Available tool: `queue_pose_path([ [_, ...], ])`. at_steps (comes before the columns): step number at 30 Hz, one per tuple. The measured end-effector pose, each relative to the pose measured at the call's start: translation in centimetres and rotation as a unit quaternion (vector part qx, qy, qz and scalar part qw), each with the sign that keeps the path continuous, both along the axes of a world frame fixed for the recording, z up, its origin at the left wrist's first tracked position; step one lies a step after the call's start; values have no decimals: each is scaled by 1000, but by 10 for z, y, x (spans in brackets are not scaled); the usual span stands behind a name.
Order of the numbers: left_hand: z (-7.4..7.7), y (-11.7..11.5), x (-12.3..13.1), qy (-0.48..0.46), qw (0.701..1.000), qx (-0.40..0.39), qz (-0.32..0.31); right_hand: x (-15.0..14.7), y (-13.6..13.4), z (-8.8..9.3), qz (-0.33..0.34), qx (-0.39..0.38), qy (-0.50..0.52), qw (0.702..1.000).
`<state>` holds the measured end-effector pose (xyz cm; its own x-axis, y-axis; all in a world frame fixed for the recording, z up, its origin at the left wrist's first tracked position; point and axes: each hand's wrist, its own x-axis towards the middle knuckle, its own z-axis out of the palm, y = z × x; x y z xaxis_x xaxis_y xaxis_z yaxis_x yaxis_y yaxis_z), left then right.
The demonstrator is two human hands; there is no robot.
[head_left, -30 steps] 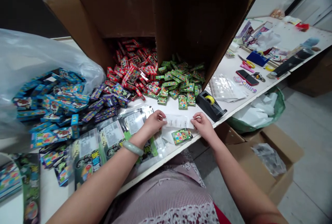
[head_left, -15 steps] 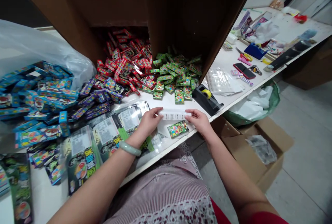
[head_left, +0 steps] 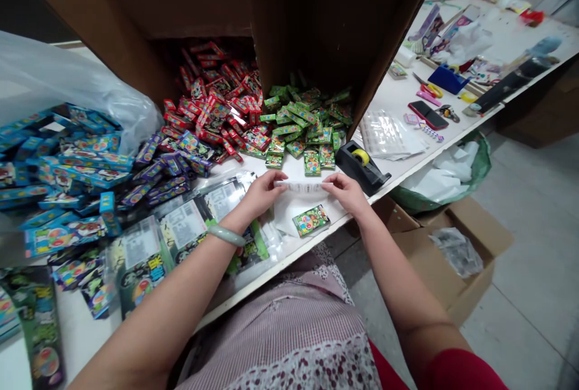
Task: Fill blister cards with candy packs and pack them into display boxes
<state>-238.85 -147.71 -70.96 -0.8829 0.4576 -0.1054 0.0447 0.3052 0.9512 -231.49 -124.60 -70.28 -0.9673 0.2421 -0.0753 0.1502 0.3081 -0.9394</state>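
Between my two hands stretches a narrow strip of round clear stickers (head_left: 305, 187) with dark print. My left hand (head_left: 266, 190) pinches its left end, and my right hand (head_left: 344, 190) pinches the right end. Just below the strip, a small green box (head_left: 311, 220) lies flat on white paper (head_left: 284, 215) near the table edge. A black tape dispenser (head_left: 362, 164) with a yellow core stands close to my right hand. Left of my left hand lie printed plastic pouches (head_left: 181, 224), partly covered by my forearm.
Green boxes (head_left: 312, 116) and red boxes (head_left: 217, 100) spill from cardboard compartments. Purple boxes (head_left: 167, 167) and blue boxes (head_left: 81, 161) pile up leftward. Sticker sheets (head_left: 384, 131), a phone (head_left: 427, 114) and scissors (head_left: 429, 88) lie to the right. An open carton (head_left: 470, 257) stands on the floor.
Both hands have raised the sticker strip slightly away from me and tilted it, so it looks narrower. The green box stays on the table, and the view has shifted a little.
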Motion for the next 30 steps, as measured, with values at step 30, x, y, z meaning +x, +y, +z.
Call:
queue_pose_path([
  [30, -3, 2, -11, -28, 999, 16, -27, -10, 7, 14, 84, 54, 1, 995],
])
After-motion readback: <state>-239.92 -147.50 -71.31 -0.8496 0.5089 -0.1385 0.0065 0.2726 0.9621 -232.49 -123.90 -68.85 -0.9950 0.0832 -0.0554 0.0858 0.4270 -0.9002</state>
